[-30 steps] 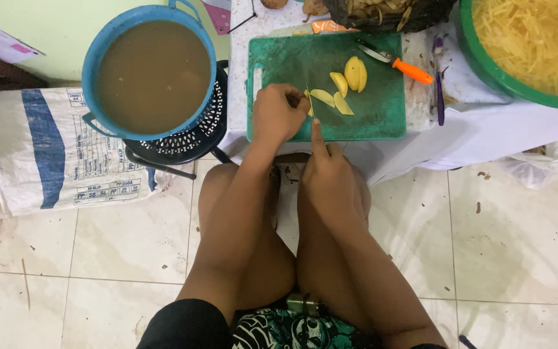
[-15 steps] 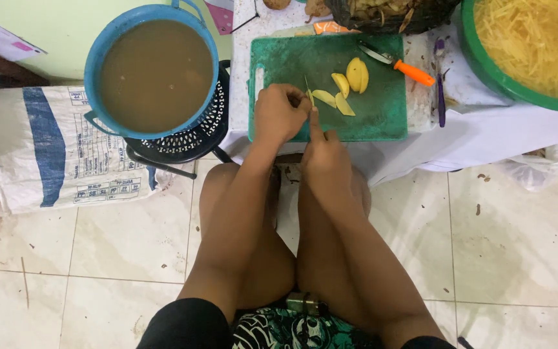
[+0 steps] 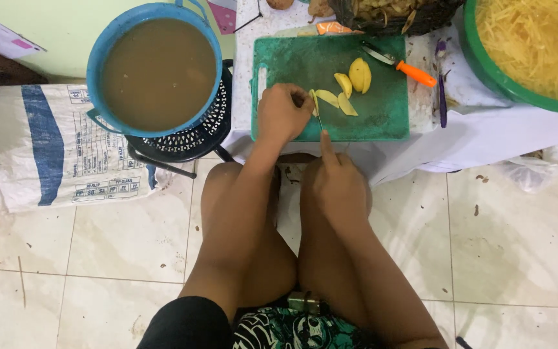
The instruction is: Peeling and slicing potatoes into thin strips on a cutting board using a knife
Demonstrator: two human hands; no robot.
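**Green cutting board, potato being sliced**

Green plastic cutting board [image 3: 363,110] on a white-covered low table. Left hand [image 3: 282,115] curled tight over a yellow potato piece [image 3: 314,102] at the board's near-left part. Right hand [image 3: 338,187] closed around a thin knife [image 3: 318,116], forefinger along the spine, blade at that piece. More cut potato pieces [image 3: 350,87] just beside. Orange-handled peeler [image 3: 398,64] at the board's far right. Blue bucket of brown water [image 3: 156,71] to the left, green basin of potato shreds [image 3: 531,45] to the right.

blue tub [image 3: 98,55] of brown liquid on black perforated stool [image 3: 188,139] | white-and-blue woven sack [image 3: 40,152] on tiled floor [image 3: 511,245] | orange-handled peeler [image 3: 400,64] | green basin [image 3: 485,68] of yellow shreds [image 3: 537,39]
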